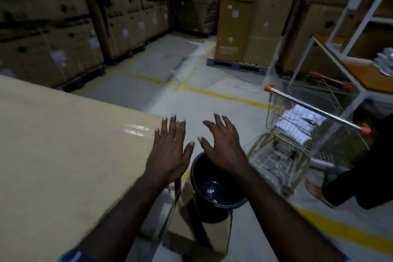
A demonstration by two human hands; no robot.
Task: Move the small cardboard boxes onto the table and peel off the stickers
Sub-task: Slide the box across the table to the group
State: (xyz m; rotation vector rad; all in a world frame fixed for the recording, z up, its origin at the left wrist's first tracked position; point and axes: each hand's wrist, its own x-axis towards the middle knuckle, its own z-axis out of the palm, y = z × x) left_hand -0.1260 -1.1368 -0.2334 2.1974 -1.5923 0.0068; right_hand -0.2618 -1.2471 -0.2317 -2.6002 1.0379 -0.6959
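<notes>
**Both hands out, nothing held**

Your two forearms reach forward from the bottom edge, hands held palm-down in the air. From there, largest first: the table (pixel 63 155), its tan top filling the view from seven to ten o'clock, a glossy strip of tape near its far corner. Stacked cartons (pixel 238 27) on pallets line the back from ten round to one o'clock. At three o'clock stands a wire trolley (pixel 297 134) with orange handle caps, white packets inside it. A black bucket (pixel 214 193) sits at six o'clock, below your hands, and just beside it, low on the floor, lies a small cardboard box (pixel 202 238), off the table. Your left hand (pixel 168 155) hovers over the table's near corner, fingers straight and spread. Your right hand (pixel 225 149) hangs above the bucket, fingers splayed and slightly bent, gripping nothing. No sticker can be made out on the box.
</notes>
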